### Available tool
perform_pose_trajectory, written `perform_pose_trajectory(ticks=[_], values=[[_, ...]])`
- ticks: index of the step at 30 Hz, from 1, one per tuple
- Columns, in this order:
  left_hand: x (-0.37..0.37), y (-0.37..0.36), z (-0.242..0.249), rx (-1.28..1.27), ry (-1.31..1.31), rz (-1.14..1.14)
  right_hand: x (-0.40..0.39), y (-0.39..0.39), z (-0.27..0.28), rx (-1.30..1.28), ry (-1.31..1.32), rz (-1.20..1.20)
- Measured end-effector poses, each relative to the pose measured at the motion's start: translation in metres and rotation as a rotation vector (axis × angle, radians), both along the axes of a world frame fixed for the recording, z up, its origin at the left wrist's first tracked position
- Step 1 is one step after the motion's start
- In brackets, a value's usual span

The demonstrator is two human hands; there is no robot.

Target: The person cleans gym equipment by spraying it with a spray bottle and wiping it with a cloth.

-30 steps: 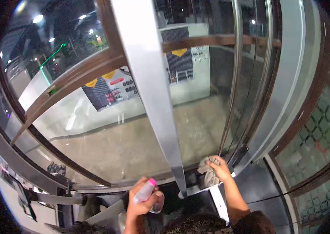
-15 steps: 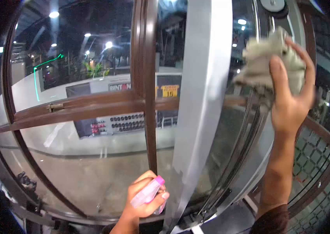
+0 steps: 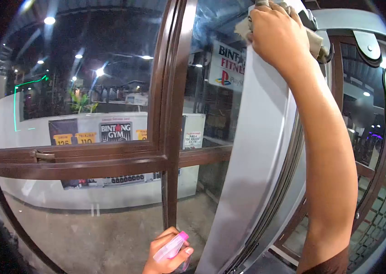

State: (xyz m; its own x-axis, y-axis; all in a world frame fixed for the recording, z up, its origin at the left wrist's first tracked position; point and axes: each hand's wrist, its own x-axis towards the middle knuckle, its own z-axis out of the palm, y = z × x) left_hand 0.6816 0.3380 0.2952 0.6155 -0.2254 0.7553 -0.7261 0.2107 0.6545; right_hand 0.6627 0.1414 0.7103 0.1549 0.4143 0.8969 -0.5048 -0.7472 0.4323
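Best to press evenly along the tall pale column [image 3: 254,118], with right hand [image 3: 280,39] raised and clamped on the beige cloth [image 3: 314,42], apparently touching near the top. Better to tuck any loose edges in. Lower down, well apart, with left hand [image 3: 162,255] wrapped around the pink-tipped bottle [image 3: 170,250]: best to grip lightly, without squeezing.

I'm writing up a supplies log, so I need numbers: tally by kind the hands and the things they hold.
Hands: 2, the left hand and the right hand
Bottles: 1, the pink-topped bottle in the left
Cloths: 1, the beige cloth in the right
Total: 4
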Motion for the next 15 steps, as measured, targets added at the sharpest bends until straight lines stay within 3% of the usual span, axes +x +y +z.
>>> perform_pose_trajectory(ticks=[2,5,9,11,12,15], values=[[0.013,0.006,-0.008,0.033,-0.170,0.036,0.004,0.004,-0.013,-0.078,0.014,-0.069],[0.017,0.012,-0.014,-0.007,-0.109,-0.053,0.021,-0.003,-0.054,-0.311,-0.082,-0.104],[0.012,0.019,-0.016,-0.019,0.000,-0.095,0.010,0.004,-0.153,-0.245,0.152,-0.026],[0.009,0.024,-0.016,-0.023,-0.026,-0.105,0.002,0.006,-0.211,-0.297,0.137,-0.092],[0.008,0.027,-0.015,-0.027,-0.040,-0.109,0.007,0.007,-0.242,-0.153,0.213,-0.054],[0.003,0.039,-0.014,-0.019,-0.030,-0.095,-0.014,0.008,-0.316,-0.222,0.365,-0.006]])
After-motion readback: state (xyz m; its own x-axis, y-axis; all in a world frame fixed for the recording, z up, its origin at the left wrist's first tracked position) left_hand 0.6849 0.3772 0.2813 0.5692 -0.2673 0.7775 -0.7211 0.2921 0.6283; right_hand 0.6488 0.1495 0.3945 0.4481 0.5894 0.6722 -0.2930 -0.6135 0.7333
